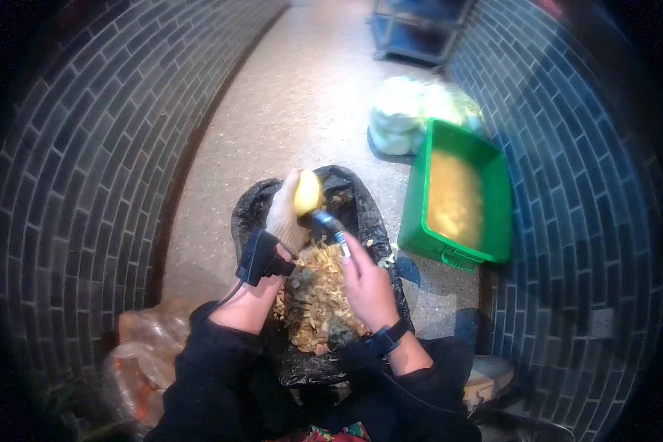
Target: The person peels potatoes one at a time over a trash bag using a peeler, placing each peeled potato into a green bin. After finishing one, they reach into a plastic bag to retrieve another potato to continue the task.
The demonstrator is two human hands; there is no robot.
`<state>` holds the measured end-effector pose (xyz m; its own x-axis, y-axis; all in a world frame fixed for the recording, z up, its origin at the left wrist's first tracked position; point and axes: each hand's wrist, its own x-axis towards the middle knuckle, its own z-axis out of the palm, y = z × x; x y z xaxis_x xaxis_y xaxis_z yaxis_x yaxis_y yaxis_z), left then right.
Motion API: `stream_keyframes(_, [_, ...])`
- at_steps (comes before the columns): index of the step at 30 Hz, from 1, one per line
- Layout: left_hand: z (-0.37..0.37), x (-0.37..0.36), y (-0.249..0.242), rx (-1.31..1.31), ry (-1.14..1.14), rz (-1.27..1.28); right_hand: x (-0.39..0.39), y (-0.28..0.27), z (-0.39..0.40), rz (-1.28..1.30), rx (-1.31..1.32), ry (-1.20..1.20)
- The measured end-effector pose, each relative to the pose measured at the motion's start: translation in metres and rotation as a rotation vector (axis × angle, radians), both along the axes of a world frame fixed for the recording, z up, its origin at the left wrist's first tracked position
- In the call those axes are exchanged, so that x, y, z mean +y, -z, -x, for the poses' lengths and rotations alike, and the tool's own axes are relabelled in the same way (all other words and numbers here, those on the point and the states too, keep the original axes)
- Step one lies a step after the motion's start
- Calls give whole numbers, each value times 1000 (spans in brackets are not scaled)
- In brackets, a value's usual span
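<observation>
A pale yellow peeled potato (309, 193) is held in my left hand (284, 214), which wears a light knitted glove. My right hand (368, 285) is wrapped round the handle of a peeler (331, 222), whose metal head is close to the lower end of the potato. Both hands are above a container lined with a black plastic bag (368, 193). Inside the bag lies a heap of peelings and scraps (318, 295). Whether the blade touches the potato is too blurred to tell.
To the right stands a green bin (499, 193) holding yellowish potatoes in cloudy water (455, 199). Behind it is a bagged pale bundle (398, 118). A wheeled cart (412, 33) stands farther back. Clear plastic bags (144, 361) lie at lower left. Brick walls flank both sides.
</observation>
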<state>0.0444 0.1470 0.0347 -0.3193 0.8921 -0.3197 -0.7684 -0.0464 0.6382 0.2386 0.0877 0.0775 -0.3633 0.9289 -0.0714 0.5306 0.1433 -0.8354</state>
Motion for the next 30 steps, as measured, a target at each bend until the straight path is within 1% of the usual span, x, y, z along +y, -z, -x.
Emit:
stream_keyframes(1, [-1, -3, -8, 0, 0, 2, 7, -5, -5, 1, 0, 31])
stream_keyframes(3, [-4, -9, -21, 0, 116, 143, 18, -2, -14, -75, 36, 73])
stream_keyframes(4, [-6, -10, -19, 76, 145, 120, 23, 0, -18, -99, 52, 80])
stream_keyframes(5, [-9, -10, -21, 78, 150, 124, 27, 1, -20, -95, 53, 85])
stream_keyframes(7, [-12, -9, -26, 149, 264, 169, 33, 2, -22, -107, 112, 75])
stream_keyframes(8, [-15, -13, -31, 207, 288, 146, 35, -3, -22, -92, 119, 77])
stream_keyframes(9, [-14, -12, -27, 208, 290, 147, 36, -3, -22, -91, 120, 78])
stream_keyframes(11, [-11, -9, -17, 295, 355, 39, 39, -3, -22, -106, 113, 62])
stream_keyframes(12, [-14, -8, -17, 355, 315, 94, 40, -3, -23, -105, 113, 64])
stream_keyframes(16, [-15, -8, -9, 450, 258, 123, 36, -9, -21, -66, 18, 46])
stream_keyframes(17, [-15, -7, -6, 483, 202, 133, 34, -11, -18, -50, -25, 43])
stream_keyframes(18, [-16, -6, -5, 516, 147, 142, 30, -10, -15, -50, -25, 44])
stream_keyframes(19, [-17, -6, -4, 517, 148, 141, 23, -8, -12, -51, -30, 35])
stream_keyframes(21, [-18, -7, -5, 542, 32, 188, 14, -2, -4, -53, -35, 24])
stream_keyframes(22, [-20, -9, -7, 541, 31, 187, 12, 3, -1, -73, -38, 31])
stream_keyframes(23, [-24, -12, -8, 614, -49, 208, 10, 5, 2, -94, -40, 38])
stream_keyframes(24, [-27, -12, -10, 686, -129, 227, 7, -1, 4, -60, -92, 23])
stream_keyframes(25, [-27, -11, -8, 686, -130, 226, 4, 0, 6, -61, -91, 22])
stream_keyframes(27, [-27, -8, -3, 461, -283, 274, -7, 6, 11, -115, -54, -33])
stream_keyframes(28, [-25, -8, -2, 463, -283, 272, -12, 4, 14, -96, -66, -60])
stream_keyframes(30, [-16, -10, -1, 238, -293, 335, -28, 11, 23, -72, -74, -95])
